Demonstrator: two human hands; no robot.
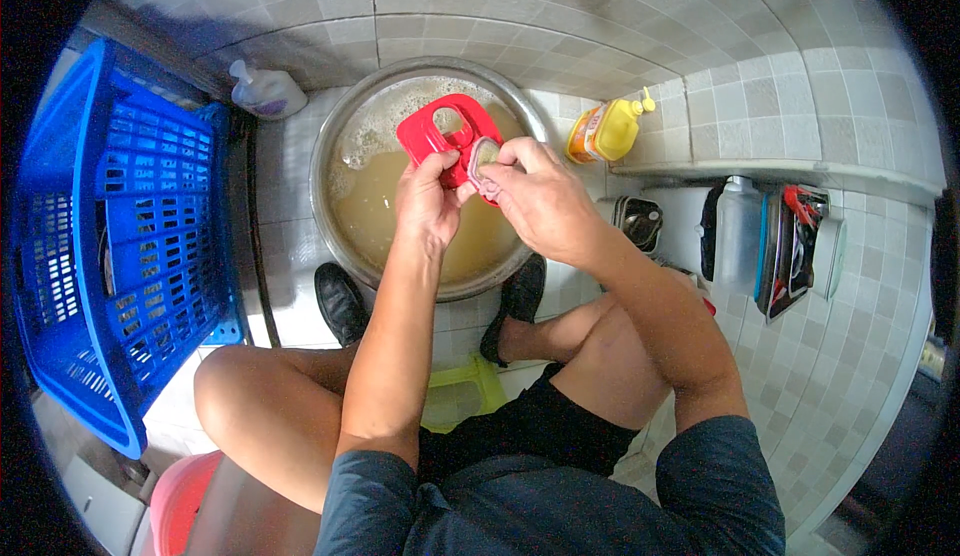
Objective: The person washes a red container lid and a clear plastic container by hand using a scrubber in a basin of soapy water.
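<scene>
My left hand (429, 197) grips the near edge of a red plastic piece (422, 134), flat with rounded corners and round openings. In my right hand (547, 199) is a pinkish scrubbing pad (486, 152) with a yellowish face, pressed to the red piece's right side. Both hands are above a large round metal basin (324, 214). It holds cloudy, yellowish-brown water (367, 207), with foam (367, 124) along its far left part. Fingers and pad hide part of the red piece.
A blue plastic basket (161, 233) stands at left, near a white pump bottle (268, 92). Right of the basin are a yellow pump bottle (609, 132) and a dark container (637, 222). A clear container (739, 237) and trays (787, 256) stand against the tiled wall (757, 113).
</scene>
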